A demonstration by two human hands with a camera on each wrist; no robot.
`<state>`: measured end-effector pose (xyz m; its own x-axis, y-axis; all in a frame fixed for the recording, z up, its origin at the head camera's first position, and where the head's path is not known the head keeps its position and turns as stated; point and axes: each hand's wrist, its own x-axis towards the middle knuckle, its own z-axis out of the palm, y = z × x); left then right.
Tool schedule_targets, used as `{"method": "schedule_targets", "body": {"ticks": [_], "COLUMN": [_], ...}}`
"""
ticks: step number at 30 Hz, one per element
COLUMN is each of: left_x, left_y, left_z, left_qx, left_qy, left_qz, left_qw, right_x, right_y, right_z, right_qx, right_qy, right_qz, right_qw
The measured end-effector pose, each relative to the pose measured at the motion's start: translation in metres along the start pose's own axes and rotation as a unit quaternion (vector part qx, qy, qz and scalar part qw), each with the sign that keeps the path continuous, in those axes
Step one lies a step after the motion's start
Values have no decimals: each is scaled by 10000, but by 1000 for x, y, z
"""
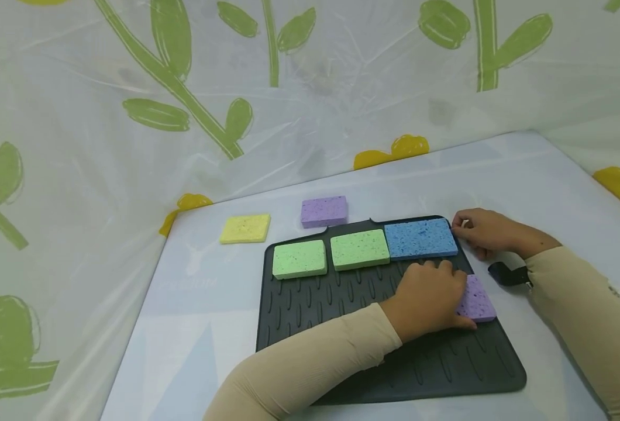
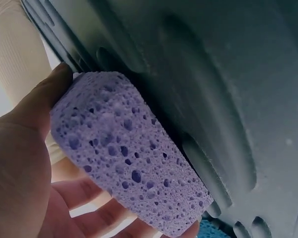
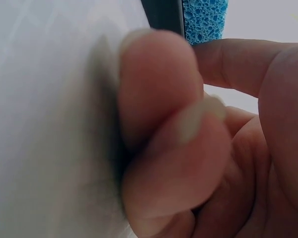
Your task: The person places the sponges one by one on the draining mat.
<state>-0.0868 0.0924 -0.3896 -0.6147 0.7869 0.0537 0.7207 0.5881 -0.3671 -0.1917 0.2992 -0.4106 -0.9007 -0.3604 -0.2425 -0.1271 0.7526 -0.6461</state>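
On the right part of the dark ridged mat (image 1: 310, 321), my left hand (image 1: 428, 298) grips a purple sponge (image 1: 475, 299) between thumb and fingers. The left wrist view shows that sponge (image 2: 129, 148) set against the mat, thumb at one end and fingers along the side. My right hand (image 1: 491, 231) is at the mat's back right corner, fingers curled. A digit of it meets the end of the blue sponge (image 1: 420, 238); whether it presses is unclear. Beside the blue sponge lie two green sponges (image 1: 360, 248), in a row along the mat's back.
Behind the mat, a second purple sponge (image 1: 324, 210) and a yellow sponge (image 1: 245, 228) lie on the white tabletop (image 1: 194, 298). A black device (image 1: 509, 273) is at the right wrist. A leaf-patterned sheet (image 1: 331, 105) hangs beyond the table.
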Motion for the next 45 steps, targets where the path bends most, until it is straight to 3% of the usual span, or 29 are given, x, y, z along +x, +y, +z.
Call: {"method": "schedule_targets", "body": {"ticks": [8, 11, 15, 18, 24, 26, 33, 41, 45], "left_x": [1, 0, -3, -9, -24, -29, -45, -61, -63], "left_y": [1, -1, -9, -19, -48, -61, -112, -160, -177], "left_z": [0, 1, 1, -4, -13, -12, -6, 11, 19], "left_qx": [75, -59, -507, -688, -474, -418, -598, -932, -1018], "left_qy": [26, -146, -610, -636, 132, 243, 92, -35, -280], "left_qz": [-7, -63, -141, -139, -61, -41, -152, -888, -1250], "left_qw": [10000, 9999, 9967, 9955, 9988, 9988, 9981, 9917, 9865], "right_x": [0, 0, 0, 1, 0, 0, 2, 4, 1], "right_y": [-1, -1, -1, -1, -2, -1, -2, -3, -2], "right_z": [-3, -3, -2, -1, -2, -2, -1, 0, 0], "right_qx": [-87, -38, -1, -47, 20, 61, -69, -29, -53], "right_qy": [58, 38, -40, -12, 29, 0, 74, -49, 1], "right_qz": [-31, -22, 18, -9, 22, 62, 59, 69, 92], "right_qw": [9999, 10000, 10000, 10000, 10000, 10000, 9999, 10000, 9999]}}
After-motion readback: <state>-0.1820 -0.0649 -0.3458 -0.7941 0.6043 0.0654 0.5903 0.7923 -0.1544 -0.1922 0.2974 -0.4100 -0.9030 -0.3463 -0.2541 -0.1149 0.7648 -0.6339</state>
